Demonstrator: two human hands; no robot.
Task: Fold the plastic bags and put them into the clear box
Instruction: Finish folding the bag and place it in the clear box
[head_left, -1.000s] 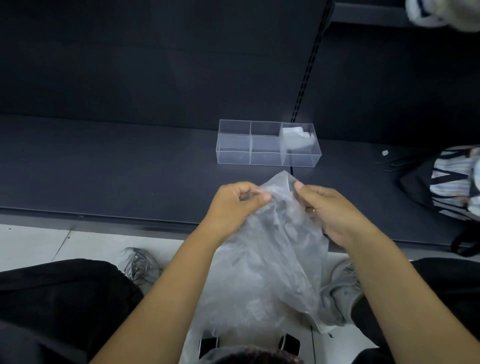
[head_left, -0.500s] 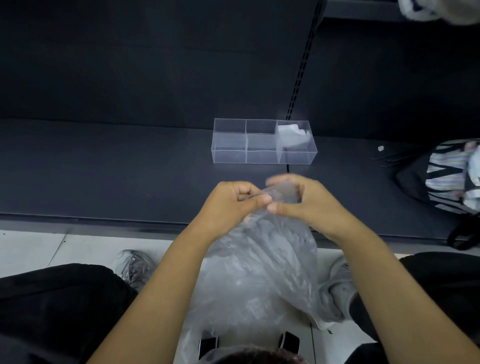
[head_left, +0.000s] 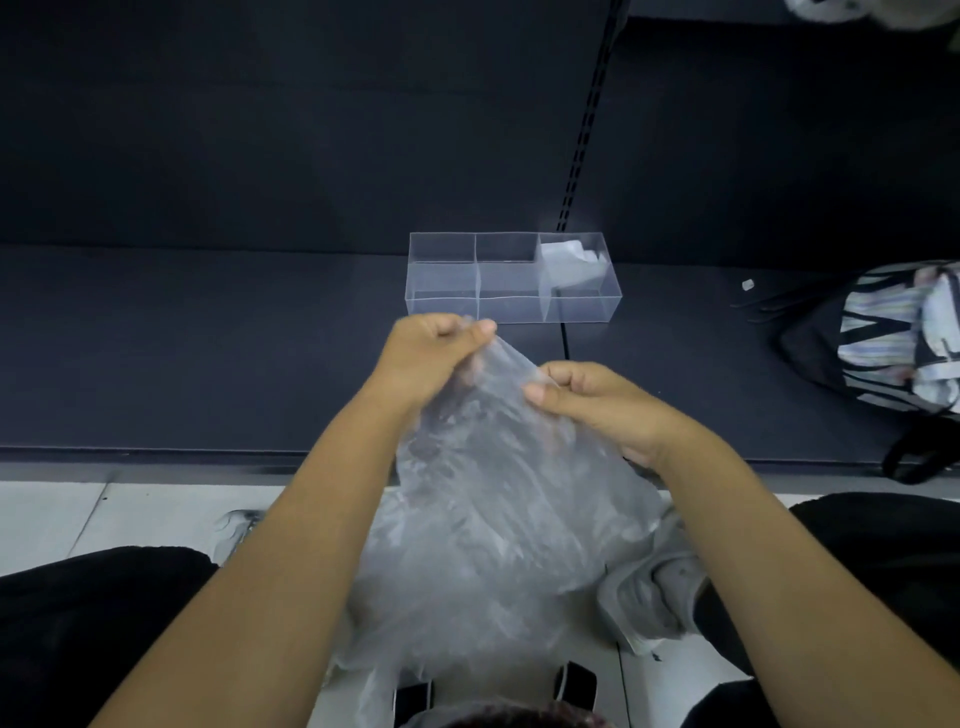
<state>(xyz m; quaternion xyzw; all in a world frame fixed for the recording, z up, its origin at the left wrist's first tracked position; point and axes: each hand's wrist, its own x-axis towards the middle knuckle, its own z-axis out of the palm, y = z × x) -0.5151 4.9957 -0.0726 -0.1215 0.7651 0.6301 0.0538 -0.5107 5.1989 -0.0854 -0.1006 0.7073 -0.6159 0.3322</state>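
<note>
- The left hand (head_left: 426, 358) and right hand (head_left: 597, 400) pinched the plastic bag (head_left: 493, 493) at its top edge, above the shelf (head_left: 208, 353).
- Their fingers were curled on the film.
- The clear box (head_left: 511, 278) stood just beyond.
- Risk: the slippery film could slide out, spoiling the fold.

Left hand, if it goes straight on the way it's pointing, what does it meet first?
Probably the box, at its near wall. The left hand, pinching the bag, looks just short of it, but depth is unclear: it might pass over the rim.

No readable text anywhere — perhaps too blurred.
</note>
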